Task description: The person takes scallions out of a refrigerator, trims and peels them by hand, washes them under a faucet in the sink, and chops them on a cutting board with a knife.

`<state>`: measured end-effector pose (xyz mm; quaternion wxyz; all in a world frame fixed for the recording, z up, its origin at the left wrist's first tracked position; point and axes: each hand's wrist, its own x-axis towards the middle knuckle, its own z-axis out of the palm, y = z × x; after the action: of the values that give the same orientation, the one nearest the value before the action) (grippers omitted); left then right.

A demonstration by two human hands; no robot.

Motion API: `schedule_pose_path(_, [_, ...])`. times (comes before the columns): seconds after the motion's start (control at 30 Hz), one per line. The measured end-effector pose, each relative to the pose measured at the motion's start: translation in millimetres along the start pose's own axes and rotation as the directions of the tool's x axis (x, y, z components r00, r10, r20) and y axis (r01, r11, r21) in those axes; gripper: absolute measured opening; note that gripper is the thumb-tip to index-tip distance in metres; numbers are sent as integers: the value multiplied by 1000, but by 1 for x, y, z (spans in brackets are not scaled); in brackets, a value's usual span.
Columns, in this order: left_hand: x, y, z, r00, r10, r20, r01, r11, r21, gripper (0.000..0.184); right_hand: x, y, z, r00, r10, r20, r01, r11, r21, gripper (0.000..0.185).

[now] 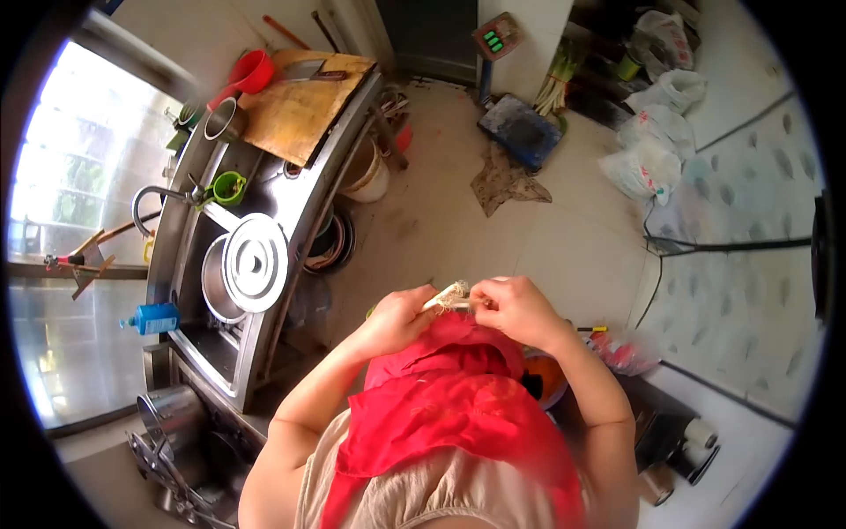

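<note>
My left hand (pixel 398 321) is closed around scallions (pixel 443 301), whose white stalks and stringy roots stick out to the right. A bit of green shows past the far side of that hand. My right hand (pixel 515 310) is closed too, its thumb and fingers pinching a pale end of the scallions beside the roots. Its fingertips partly cover what they pinch. Both hands are held close together in front of the red apron (pixel 441 379).
Left is a steel sink (pixel 251 348) with a lidded pot (pixel 256 263), a green cup (pixel 229 188) and a cutting board (pixel 304 106) bearing a knife (pixel 304 72). A platform scale (pixel 522 130), more scallions (pixel 557 81) and plastic bags (pixel 648 154) stand ahead right.
</note>
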<state>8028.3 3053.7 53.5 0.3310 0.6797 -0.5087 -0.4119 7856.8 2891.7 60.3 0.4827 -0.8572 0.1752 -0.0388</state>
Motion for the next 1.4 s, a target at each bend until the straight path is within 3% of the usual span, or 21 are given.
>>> schedule_pose_path(0.07, [22,-5,-15,999,-24,-34,24,999,22,13,30,13,0,991,-125,-41,120,985,-121,13])
schedule_pose_path(0.17, [51,-20,-29,979,18,-205,-45,991,-129,15,86,27,-12,976,-209,-58,188,950,-250,8])
schedule_pose_path(0.2, [62,-24,-39,982,-57,-181,25,984,-174,16,106,32,-16,971,-232,-61,208,939,-272,7])
schedule_pose_path(0.23, [73,-27,-52,979,-131,-154,95,971,-218,16,126,36,-21,995,-75,-61,81,993,86,5])
schedule_pose_path(0.27, [83,-29,-66,972,-201,-124,164,951,-260,17,148,38,-26,997,81,-4,-71,902,426,5])
schedule_pose_path(0.3, [96,-35,-81,952,-299,-65,251,885,-392,21,173,41,-34,974,207,92,-212,688,694,7])
schedule_pose_path(0.4, [129,-54,-129,959,-264,-98,156,785,-599,22,243,46,-63,947,322,-15,-130,425,896,9])
schedule_pose_path(0.43, [141,-61,-148,957,-281,-77,189,801,-569,23,264,43,-69,976,218,23,-130,493,860,6])
schedule_pose_path(0.53, [179,-64,-215,975,-220,-35,174,850,-498,23,332,8,-83,966,176,188,-258,655,710,5])
schedule_pose_path(0.57, [190,-70,-233,981,-191,-37,151,869,-472,23,358,-4,-89,971,169,172,-239,759,606,7])
schedule_pose_path(0.63, [215,-86,-264,990,-133,-40,105,902,-418,23,409,-15,-105,986,-67,155,20,958,286,6])
schedule_pose_path(0.67, [222,-92,-277,991,-130,-19,112,912,-395,24,427,-18,-107,967,-172,190,149,980,128,6])
schedule_pose_path(0.73, [243,-102,-304,992,-125,26,126,929,-348,24,462,-19,-106,942,-247,227,245,969,39,9])
schedule_pose_path(0.87, [264,-116,-331,990,-80,-118,31,929,-370,25,524,-6,-105,862,-341,375,360,933,22,12])
schedule_pose_path(1.0, [284,-125,-356,968,-221,-116,152,890,-429,25,583,-1,-111,730,-412,545,469,882,39,13])
schedule_pose_path(1.1, [302,-127,-366,907,-312,-284,136,853,-504,25,624,2,-111,687,-498,529,595,803,-17,13])
schedule_pose_path(1.23, [341,-108,-391,732,-520,-439,191,776,-601,26,679,14,-105,835,-365,411,275,925,262,10])
schedule_pose_path(1.27, [349,-100,-397,716,-565,-409,223,741,-633,25,697,23,-112,843,-201,498,-23,913,408,10])
schedule_pose_path(1.3, [353,-91,-404,706,-606,-367,261,703,-661,25,715,35,-122,797,-40,603,-334,802,494,11])
schedule_pose_path(1.33, [359,-86,-409,693,-645,-322,296,662,-688,25,733,42,-134,689,93,718,-612,605,509,12])
schedule_pose_path(1.4, [376,-85,-414,681,-655,-328,298,657,-693,25,755,35,-152,685,-75,724,-416,776,474,15])
